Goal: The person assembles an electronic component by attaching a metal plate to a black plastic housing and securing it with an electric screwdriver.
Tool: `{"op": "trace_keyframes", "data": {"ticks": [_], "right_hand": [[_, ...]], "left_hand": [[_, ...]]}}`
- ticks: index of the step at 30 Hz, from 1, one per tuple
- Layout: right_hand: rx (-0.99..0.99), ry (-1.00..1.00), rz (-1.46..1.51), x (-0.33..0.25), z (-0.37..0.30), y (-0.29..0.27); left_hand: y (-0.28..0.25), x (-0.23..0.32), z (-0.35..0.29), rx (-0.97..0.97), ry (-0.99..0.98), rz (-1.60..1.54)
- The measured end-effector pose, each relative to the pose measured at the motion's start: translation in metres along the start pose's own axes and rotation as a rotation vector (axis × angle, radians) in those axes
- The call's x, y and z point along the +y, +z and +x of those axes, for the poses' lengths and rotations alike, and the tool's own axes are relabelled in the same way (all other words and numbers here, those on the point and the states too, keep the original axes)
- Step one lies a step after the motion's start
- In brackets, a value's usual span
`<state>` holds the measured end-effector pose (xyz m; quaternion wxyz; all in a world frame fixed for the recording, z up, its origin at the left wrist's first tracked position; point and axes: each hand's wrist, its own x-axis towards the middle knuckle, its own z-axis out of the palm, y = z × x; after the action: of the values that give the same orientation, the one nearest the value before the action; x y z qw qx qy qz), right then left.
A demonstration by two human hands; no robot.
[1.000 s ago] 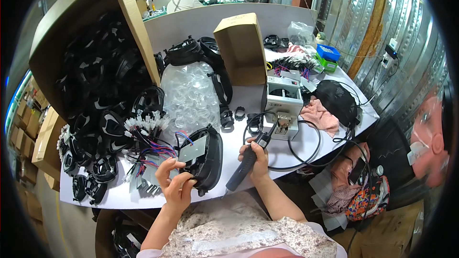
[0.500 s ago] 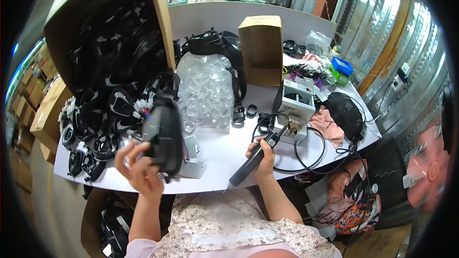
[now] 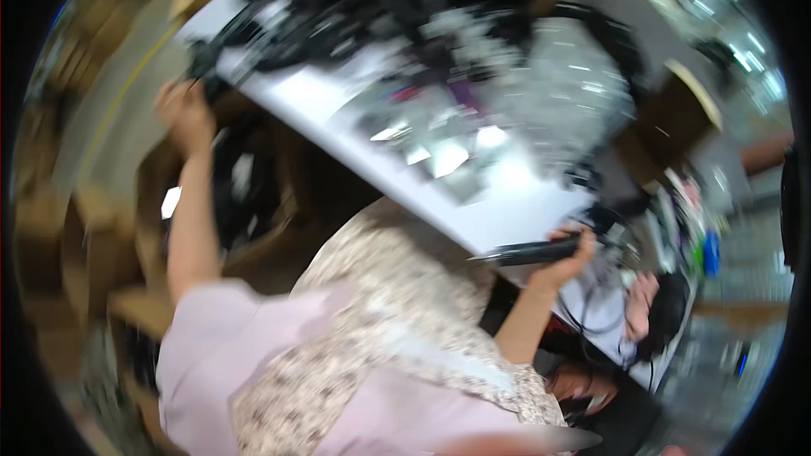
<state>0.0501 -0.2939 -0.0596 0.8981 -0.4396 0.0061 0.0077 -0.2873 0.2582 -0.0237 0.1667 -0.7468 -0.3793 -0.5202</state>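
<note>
My right hand (image 3: 573, 263) is wrapped round a dark electric screwdriver (image 3: 530, 252). Its thin bit points left, over the front edge of the white table (image 3: 325, 131). On the far left, my left hand (image 3: 187, 114) is stretched out beside the table's left corner, close to a pile of black moulded parts (image 3: 279, 38). Motion smears its fingers, and I cannot make out whether anything is in them. Silvery metal pieces (image 3: 439, 148) lie blurred on the middle of the table.
Beneath the table's left side stands an open carton (image 3: 156, 165) with black items inside. A bag of clear round pieces (image 3: 574, 89) lies farther back, with a brown cardboard box (image 3: 676, 118) to its right. Cables and a pink cloth (image 3: 640, 304) are at the right.
The whole view has swung to the left and blurred. My left hand has moved left, away from the metal pieces; the black case it held no longer shows clearly. My right hand keeps the screwdriver.
</note>
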Motion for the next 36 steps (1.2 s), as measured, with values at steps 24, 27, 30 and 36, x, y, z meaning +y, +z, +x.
{"op": "trace_keyframes", "data": {"ticks": [24,27,30,36], "right_hand": [[0.043,0.024,-0.082,0.006,-0.004,0.01],[0.071,0.004,-0.094,0.001,-0.015,0.009],[0.065,0.047,-0.079,0.0,-0.007,0.017],[0.03,0.066,0.001,-0.003,-0.011,0.022]], "left_hand": [[0.052,0.022,-0.037,0.006,-0.159,-0.307],[0.06,0.132,0.057,-0.28,0.122,-0.668],[0.12,0.204,0.097,-0.512,0.394,-0.69],[0.257,0.254,0.142,-0.784,0.342,-0.68]]}}
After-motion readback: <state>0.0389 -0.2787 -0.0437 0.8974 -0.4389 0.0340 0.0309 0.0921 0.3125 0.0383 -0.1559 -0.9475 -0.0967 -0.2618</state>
